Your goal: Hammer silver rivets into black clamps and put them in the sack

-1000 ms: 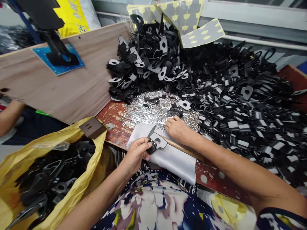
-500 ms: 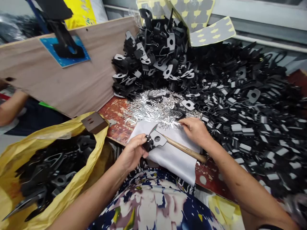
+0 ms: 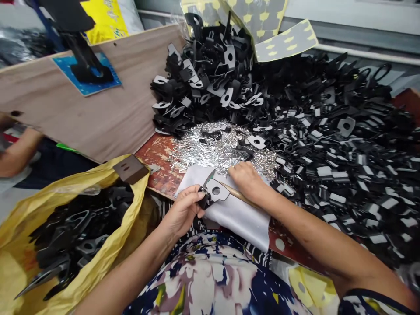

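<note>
My left hand (image 3: 185, 209) pinches a black plastic clip (image 3: 215, 191) with a pale grey plate and a round hole, tilted over a grey sheet (image 3: 246, 223). My right hand (image 3: 249, 180) has its fingers curled together at the near edge of a heap of thin silver pins (image 3: 210, 151); its fingertips are hidden, so I cannot see what they hold. A wooden handle (image 3: 232, 190) runs behind the clip and under my right hand. Its far end is out of sight.
Black clips (image 3: 229, 57) are piled at the back, with small black parts (image 3: 337, 175) heaped right. A yellow sack (image 3: 127, 218) of black pieces stands left, a brown block (image 3: 130, 169) on its rim. A wooden board (image 3: 98, 100) walls off the left; another person's arm (image 3: 22, 151) shows beyond.
My right hand has moved left along the near edge of the pin heap and now covers part of the wooden handle. My left hand keeps the clip almost in place.
</note>
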### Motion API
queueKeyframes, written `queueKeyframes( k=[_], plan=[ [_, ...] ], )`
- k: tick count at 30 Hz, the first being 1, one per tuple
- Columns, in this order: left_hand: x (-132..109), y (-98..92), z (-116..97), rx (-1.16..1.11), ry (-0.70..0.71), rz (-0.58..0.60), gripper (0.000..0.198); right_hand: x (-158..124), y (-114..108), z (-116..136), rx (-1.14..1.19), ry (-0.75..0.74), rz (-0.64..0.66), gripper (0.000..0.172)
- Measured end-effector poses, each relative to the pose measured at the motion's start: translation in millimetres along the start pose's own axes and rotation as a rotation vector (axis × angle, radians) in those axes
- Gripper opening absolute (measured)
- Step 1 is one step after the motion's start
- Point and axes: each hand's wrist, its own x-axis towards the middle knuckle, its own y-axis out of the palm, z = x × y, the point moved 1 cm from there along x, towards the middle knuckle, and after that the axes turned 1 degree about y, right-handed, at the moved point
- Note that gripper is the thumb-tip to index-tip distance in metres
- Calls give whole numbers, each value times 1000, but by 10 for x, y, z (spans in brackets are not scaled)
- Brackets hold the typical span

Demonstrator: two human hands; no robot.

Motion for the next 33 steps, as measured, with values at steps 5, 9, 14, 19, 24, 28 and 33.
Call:
queueKeyframes(
  k=[5, 9, 14, 19, 24, 28, 33],
  plan=[
    [-9, -18, -82, -140, 12, -56, 31, -183, -300, -104, 237, 114, -164, 18],
    [48, 31, -52, -89, 9, -31, 35, -366, -626, 233, 733, 160, -395, 10],
    [86, 109, 38, -127, -5, 21, 28, -287, -607, 706, 845, 59, -446, 8],
    [50, 121, 61, -187, -12, -15, 27, -241, -507, 790, 724, 77, -432, 12],
    [34, 134, 89, -188, 60, -60, 29, -300, -541, 936, 395, -96, -410, 22],
    [24, 165, 114, -187, 81, -110, 36, -295, -490, 986, 312, -114, -392, 24],
    [-95, 167, 84, -106, 65, -42, 37, -307, -424, 948, 344, -74, -449, 19]
  ],
)
